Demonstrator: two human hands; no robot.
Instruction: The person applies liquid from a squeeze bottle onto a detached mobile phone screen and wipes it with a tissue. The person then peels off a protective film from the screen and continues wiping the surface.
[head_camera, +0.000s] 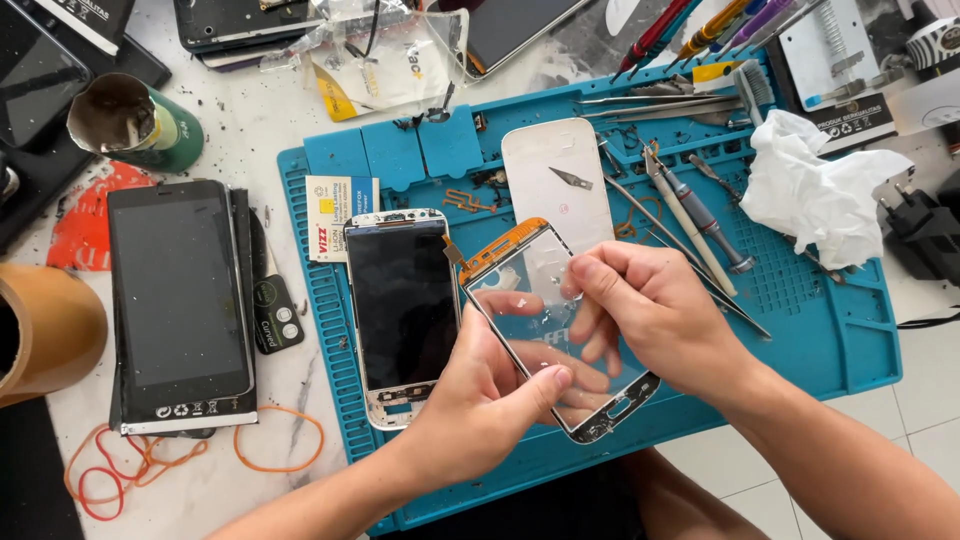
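left hand (480, 400) fingers grip glass panel (540, 300) | right hand (650, 315) fingers pinch its top | phone (403, 310) beside

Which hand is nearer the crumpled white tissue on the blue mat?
Right. The right hand lies just left of and below the crumpled white tissue; the left hand is farther off, lower left.

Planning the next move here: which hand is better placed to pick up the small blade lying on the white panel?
Probably the right hand: it pinches only the glass panel's top edge, nearest the blade. The left hand supports the glass.
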